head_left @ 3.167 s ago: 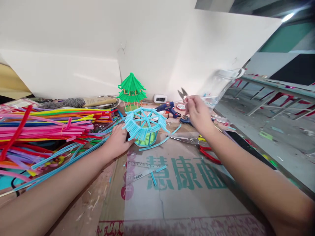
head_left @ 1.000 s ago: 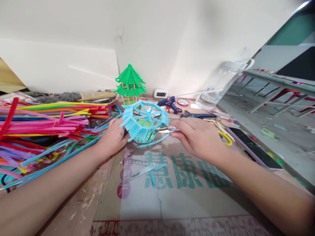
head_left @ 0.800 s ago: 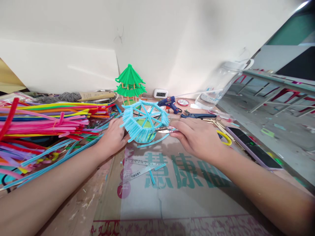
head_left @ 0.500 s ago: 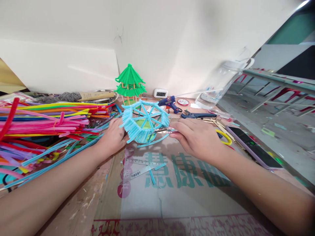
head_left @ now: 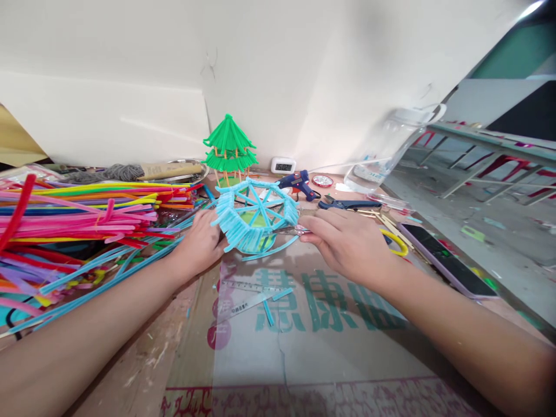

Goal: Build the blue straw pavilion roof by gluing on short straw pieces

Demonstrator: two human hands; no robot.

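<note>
since earlier, the right hand [head_left: 341,240] has come down, bringing the small scissors [head_left: 300,230] clamped in its fingers to the edge of the blue model [head_left: 262,207]. the model stands between the hands; the left hand [head_left: 200,240] is at its side, fingers partly hidden, so i cannot tell its grip. a glue gun [head_left: 300,185] lies beyond them.

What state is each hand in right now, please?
Left hand: curled at the left side of the blue model; grip cannot be told.
Right hand: closed, holding small metal snips at the model's right side.
</note>
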